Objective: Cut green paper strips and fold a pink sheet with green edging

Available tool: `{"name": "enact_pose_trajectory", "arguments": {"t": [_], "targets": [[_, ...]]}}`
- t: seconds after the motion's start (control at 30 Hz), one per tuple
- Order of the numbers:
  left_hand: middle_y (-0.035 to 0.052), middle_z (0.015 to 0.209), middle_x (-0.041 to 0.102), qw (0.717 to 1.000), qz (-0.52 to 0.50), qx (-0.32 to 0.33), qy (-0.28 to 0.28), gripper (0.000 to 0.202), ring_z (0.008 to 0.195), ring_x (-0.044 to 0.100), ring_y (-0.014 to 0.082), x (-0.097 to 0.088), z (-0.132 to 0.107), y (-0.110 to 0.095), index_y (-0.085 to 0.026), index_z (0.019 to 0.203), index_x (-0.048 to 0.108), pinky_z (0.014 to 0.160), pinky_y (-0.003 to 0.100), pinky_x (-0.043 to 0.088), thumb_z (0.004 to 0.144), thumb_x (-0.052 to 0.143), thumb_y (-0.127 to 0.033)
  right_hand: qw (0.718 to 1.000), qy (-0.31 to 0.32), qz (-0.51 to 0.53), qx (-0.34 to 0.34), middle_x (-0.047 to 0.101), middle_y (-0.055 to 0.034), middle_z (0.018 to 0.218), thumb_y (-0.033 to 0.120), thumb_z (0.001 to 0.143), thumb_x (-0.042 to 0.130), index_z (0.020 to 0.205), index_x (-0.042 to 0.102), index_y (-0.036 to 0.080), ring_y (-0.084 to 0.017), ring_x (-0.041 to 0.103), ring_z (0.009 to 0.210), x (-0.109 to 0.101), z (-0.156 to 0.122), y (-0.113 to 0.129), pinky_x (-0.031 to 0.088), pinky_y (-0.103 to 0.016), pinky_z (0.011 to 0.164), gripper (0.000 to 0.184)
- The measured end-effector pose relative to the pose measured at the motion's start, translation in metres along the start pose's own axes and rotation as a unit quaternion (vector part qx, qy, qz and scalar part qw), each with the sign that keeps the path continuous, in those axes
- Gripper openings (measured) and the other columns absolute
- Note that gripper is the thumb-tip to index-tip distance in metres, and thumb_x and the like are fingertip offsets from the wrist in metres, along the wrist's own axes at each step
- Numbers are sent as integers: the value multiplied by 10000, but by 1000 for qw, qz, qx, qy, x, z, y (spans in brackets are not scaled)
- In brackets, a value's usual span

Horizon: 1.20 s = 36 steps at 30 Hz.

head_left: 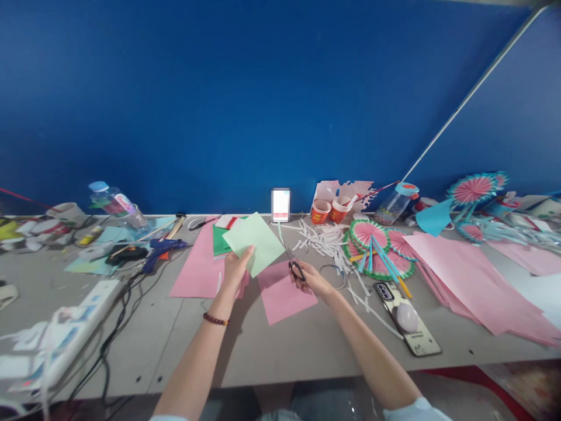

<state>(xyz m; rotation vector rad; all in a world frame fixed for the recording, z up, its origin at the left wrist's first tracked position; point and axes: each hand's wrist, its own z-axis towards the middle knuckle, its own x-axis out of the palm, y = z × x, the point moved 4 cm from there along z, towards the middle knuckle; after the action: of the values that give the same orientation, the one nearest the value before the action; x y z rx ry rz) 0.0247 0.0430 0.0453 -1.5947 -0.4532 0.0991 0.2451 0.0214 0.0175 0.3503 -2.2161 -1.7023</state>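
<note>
A pale green sheet of paper (258, 242) is pinched in my left hand (238, 264), its corners pointing up and to the sides. My right hand (308, 278) grips a pair of scissors (297, 270) by the dark handles. Their blades point up and left, at the right corner of the green sheet, where a narrow green strip (281, 234) stands off. Whether the blades touch the paper I cannot tell. Below both hands lies a pink square of paper (280, 301) on the grey table (263, 351). Larger pink sheets (193, 275) lie left of my left hand.
White paper scraps (322, 241) and red paper cups (339, 209) are behind my right hand. Folded paper fans (372, 240) and a phone (421, 336) lie to the right. A glue gun (160, 251), cables and a power strip (83, 321) occupy the left. A lit screen (281, 204) stands by the blue wall.
</note>
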Motion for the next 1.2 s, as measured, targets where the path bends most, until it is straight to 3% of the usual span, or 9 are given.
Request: {"name": "enact_pose_trajectory", "arguments": {"t": [0.2,0.73,1.0,1.2], "targets": [[126,933,727,1000,-10,13,-13,422,829,686,231,-5,5,3,-111,876,714,721,305,537,589,792,-410,999,-13,-36,-10,527,48,614,553,758,586,800,515,187,-35,394,414,0,-2,3,264,-157,355,375],[144,918,725,999,26,12,-42,438,839,684,245,-10,6,-4,-89,889,710,690,295,538,607,784,-417,1000,-6,-25,-15,520,49,631,483,778,586,810,511,188,-33,376,418,-2,0,0,225,-154,359,306],[135,955,723,1000,-1,15,-2,451,841,686,237,-2,0,-5,-103,884,713,712,301,537,586,792,-431,998,-19,-53,-34,526,49,610,494,747,609,817,537,186,-47,409,431,-3,0,-1,277,-170,380,324],[123,901,732,1000,4,14,-3,426,813,688,245,2,-5,-11,-110,841,721,703,316,538,559,803,-419,998,-21,-60,-29,530,45,615,509,740,615,828,540,183,-47,414,433,-3,-1,0,277,-166,378,346]]}}
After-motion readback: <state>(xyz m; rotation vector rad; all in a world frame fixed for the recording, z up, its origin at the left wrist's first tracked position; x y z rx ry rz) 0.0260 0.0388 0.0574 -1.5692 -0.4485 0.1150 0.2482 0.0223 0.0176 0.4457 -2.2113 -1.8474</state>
